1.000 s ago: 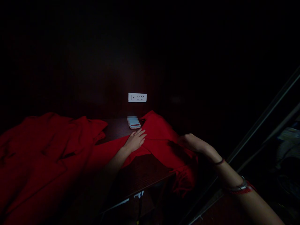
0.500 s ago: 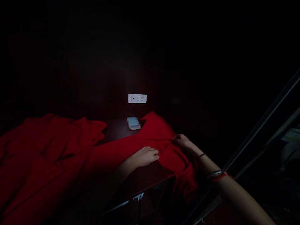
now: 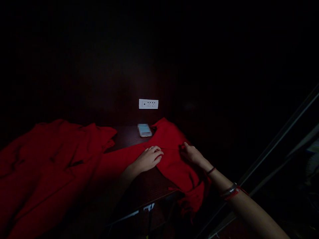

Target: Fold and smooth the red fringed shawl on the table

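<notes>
A red scarf (image 3: 171, 166) with a fringed end lies across the dark table, its fringe hanging over the front right edge. My left hand (image 3: 149, 158) rests on the scarf near the middle, fingers spread and slightly bent, a ring on one of them. At the scarf's right side, my right hand (image 3: 192, 154) has its fingers closed on the cloth; the fingertips are partly in shadow. More red cloth (image 3: 59, 156) is heaped in loose folds on the left and runs on into the flat part.
A phone (image 3: 145, 130) with a lit, blurred screen lies behind my left hand. On the dark wall above it is a white socket plate (image 3: 148, 104). The table's front edge (image 3: 149, 200) shows below my hands. A pale diagonal frame (image 3: 271, 146) stands at right.
My right hand has moved left and taken hold of the scarf's right side. My left hand went toward the front right, then back onto the cloth. The fringed end has shifted slightly left.
</notes>
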A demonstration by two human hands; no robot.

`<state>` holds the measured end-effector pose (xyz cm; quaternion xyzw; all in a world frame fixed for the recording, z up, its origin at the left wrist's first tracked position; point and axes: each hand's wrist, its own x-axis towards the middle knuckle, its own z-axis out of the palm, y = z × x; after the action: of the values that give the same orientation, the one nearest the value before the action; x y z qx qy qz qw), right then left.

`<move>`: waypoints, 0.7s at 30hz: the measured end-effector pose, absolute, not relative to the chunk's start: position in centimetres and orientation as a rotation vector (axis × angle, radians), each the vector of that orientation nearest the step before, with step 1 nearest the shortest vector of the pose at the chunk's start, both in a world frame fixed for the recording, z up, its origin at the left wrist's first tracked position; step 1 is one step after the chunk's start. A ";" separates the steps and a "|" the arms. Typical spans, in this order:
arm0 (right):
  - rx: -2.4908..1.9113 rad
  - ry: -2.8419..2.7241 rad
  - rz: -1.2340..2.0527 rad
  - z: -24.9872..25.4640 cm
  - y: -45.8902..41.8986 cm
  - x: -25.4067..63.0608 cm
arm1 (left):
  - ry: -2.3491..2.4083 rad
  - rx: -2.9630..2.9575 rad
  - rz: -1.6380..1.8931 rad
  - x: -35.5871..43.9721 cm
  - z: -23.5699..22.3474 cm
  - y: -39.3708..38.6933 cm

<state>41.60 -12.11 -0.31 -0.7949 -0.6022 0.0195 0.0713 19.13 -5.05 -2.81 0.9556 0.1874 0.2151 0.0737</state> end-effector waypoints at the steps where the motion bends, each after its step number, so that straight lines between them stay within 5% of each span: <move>1: -2.379 -1.829 0.058 -0.4 -12.1 41.5 | 0.680 2.888 0.618 19.2 -3.1 -4.9; 8: -2.400 -1.697 -0.090 -1.1 -11.9 42.8 | 1.006 2.686 -0.098 18.4 -4.5 -3.9; 17: -2.372 -1.884 -0.408 -0.6 -12.5 40.2 | 0.972 2.832 0.278 18.8 -4.1 -4.1; 21: -2.099 -2.167 -0.336 -1.5 -11.6 39.5 | 1.038 2.738 0.030 18.7 -4.6 -3.7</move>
<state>39.54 -11.64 -1.48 -0.6904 -0.7130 -0.1104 0.0529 18.66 -3.72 -4.59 0.9298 0.3523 0.0103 0.1064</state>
